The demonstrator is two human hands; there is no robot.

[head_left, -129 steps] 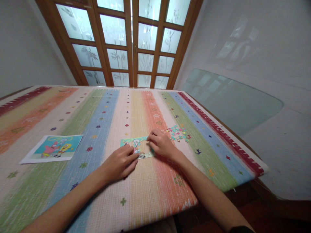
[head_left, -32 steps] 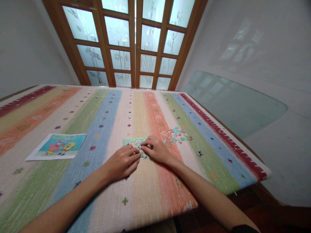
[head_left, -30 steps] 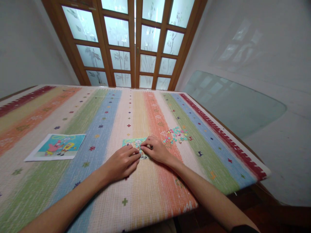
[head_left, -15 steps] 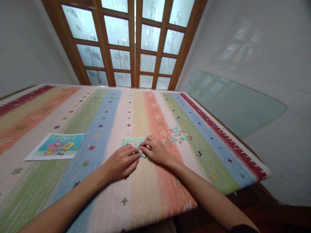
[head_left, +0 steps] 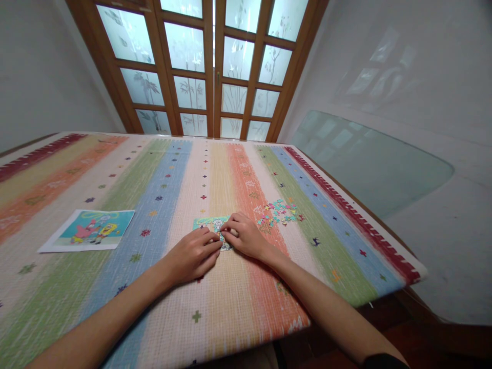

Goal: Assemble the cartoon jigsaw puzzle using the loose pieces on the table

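A partly assembled jigsaw puzzle [head_left: 205,222] lies on the striped tablecloth in front of me, showing a pale cartoon face on turquoise. My left hand [head_left: 198,254] rests on its lower left part, fingers curled and close together, hiding that area. From the right, my right hand [head_left: 243,236] reaches over the puzzle with thumb and forefinger pinched at a small jigsaw piece, which is mostly hidden. The fingertips of both hands nearly meet. Right of my right hand lies a scatter of loose jigsaw pieces [head_left: 282,211] in turquoise, pink and yellow.
A printed cartoon picture [head_left: 94,229] lies flat at the left. The striped tablecloth [head_left: 230,307] covers the table, whose near edge is close to me. Beyond stand wooden doors with frosted panes [head_left: 192,95]; a pale wall [head_left: 423,128] rises at the right.
Both hands stay at the same spot on the puzzle, with only very slight finger movement. The view has tilted a trifle.
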